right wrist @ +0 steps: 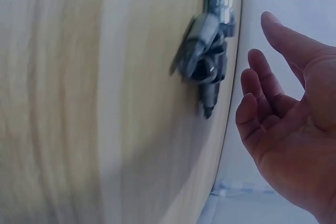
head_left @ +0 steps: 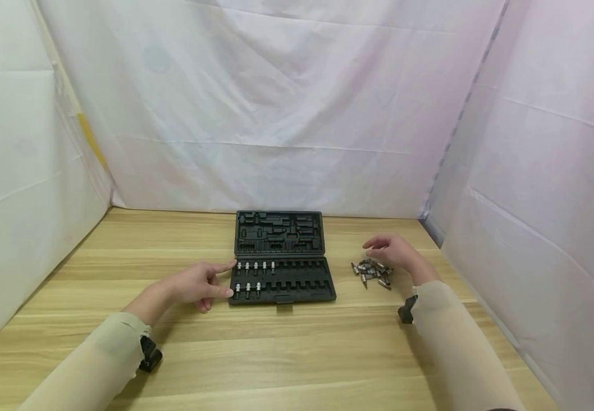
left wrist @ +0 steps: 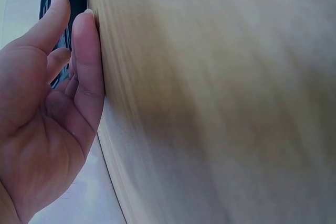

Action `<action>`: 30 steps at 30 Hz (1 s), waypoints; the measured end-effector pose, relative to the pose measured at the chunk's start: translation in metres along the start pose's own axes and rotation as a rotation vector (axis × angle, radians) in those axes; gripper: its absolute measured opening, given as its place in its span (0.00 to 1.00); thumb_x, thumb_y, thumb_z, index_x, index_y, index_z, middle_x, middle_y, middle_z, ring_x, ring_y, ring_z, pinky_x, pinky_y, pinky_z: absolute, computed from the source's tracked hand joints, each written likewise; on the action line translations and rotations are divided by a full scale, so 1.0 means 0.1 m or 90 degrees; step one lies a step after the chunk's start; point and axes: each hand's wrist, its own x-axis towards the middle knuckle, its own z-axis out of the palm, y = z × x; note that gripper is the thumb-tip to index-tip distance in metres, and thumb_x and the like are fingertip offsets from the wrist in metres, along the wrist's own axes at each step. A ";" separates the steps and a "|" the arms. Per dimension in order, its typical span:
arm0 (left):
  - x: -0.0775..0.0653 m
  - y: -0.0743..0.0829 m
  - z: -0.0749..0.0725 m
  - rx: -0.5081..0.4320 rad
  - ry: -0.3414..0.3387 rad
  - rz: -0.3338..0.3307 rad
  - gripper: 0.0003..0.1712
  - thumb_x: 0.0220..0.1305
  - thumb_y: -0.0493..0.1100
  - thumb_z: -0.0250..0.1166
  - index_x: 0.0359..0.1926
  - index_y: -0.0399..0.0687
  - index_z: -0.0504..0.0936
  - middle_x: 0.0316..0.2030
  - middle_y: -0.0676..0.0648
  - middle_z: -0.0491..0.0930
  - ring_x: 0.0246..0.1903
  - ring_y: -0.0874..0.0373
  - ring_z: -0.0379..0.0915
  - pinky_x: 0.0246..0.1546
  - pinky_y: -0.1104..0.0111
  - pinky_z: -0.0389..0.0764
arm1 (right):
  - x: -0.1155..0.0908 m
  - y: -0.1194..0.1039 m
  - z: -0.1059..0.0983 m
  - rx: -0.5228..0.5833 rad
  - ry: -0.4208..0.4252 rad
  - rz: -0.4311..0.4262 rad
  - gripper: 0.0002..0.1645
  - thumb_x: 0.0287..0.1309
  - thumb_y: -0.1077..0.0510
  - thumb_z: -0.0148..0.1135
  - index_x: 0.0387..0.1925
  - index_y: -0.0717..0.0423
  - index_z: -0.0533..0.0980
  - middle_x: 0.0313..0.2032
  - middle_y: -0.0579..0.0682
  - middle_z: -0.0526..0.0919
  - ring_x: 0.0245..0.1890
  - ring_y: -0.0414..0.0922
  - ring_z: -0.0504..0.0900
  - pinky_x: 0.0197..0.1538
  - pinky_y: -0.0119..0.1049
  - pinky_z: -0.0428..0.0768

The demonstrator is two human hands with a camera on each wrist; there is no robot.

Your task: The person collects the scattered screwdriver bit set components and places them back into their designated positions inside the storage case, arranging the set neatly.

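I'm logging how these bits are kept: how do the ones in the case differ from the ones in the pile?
The seated bits form two rows, five and three; the loose pile is a jumble. The seated bits lie parallel, while those in the loose pile point various ways. The seated bits rest in the black case; the loose pile is on the table, near the right hand. Both look metallic.

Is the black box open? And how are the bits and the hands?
Black box: open, partly filled.
Slotted bits: eight, set in two rows.
Loose bits: heaped on the table.
Left hand: touching the box's left edge.
Right hand: near the loose bits, holding nothing.
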 end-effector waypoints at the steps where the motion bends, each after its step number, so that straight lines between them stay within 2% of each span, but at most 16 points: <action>1: 0.00 0.00 0.00 -0.001 0.000 0.000 0.54 0.72 0.48 0.76 0.88 0.52 0.55 0.32 0.45 0.73 0.25 0.55 0.78 0.27 0.63 0.91 | 0.00 0.02 0.00 -0.006 -0.003 0.008 0.19 0.77 0.52 0.68 0.62 0.57 0.86 0.60 0.64 0.87 0.58 0.59 0.86 0.58 0.52 0.88; 5: 0.01 -0.01 0.00 -0.002 0.000 0.001 0.54 0.72 0.48 0.76 0.88 0.51 0.55 0.31 0.45 0.73 0.24 0.55 0.78 0.27 0.63 0.91 | -0.01 0.06 0.00 -0.015 -0.026 0.037 0.19 0.77 0.52 0.68 0.61 0.55 0.86 0.58 0.63 0.87 0.55 0.56 0.86 0.55 0.47 0.87; 10: 0.01 -0.02 0.00 0.000 0.000 0.002 0.54 0.72 0.49 0.76 0.88 0.52 0.55 0.32 0.45 0.73 0.25 0.55 0.78 0.27 0.63 0.91 | -0.01 0.07 0.01 -0.024 -0.048 0.043 0.17 0.77 0.55 0.67 0.61 0.55 0.87 0.57 0.61 0.88 0.55 0.55 0.85 0.58 0.50 0.86; 21: 0.01 -0.03 0.00 0.000 0.004 0.001 0.54 0.72 0.49 0.76 0.89 0.53 0.56 0.32 0.45 0.73 0.25 0.54 0.78 0.27 0.62 0.91 | 0.01 0.06 0.03 -0.063 -0.052 0.009 0.15 0.77 0.58 0.66 0.57 0.57 0.89 0.59 0.61 0.90 0.65 0.63 0.83 0.70 0.62 0.81; 30: 0.01 -0.04 0.00 0.002 0.003 0.005 0.53 0.72 0.49 0.76 0.88 0.54 0.56 0.32 0.45 0.72 0.25 0.54 0.78 0.27 0.62 0.91 | 0.04 0.07 0.06 -0.088 -0.035 -0.007 0.13 0.78 0.56 0.67 0.53 0.58 0.90 0.53 0.60 0.92 0.58 0.59 0.87 0.66 0.60 0.84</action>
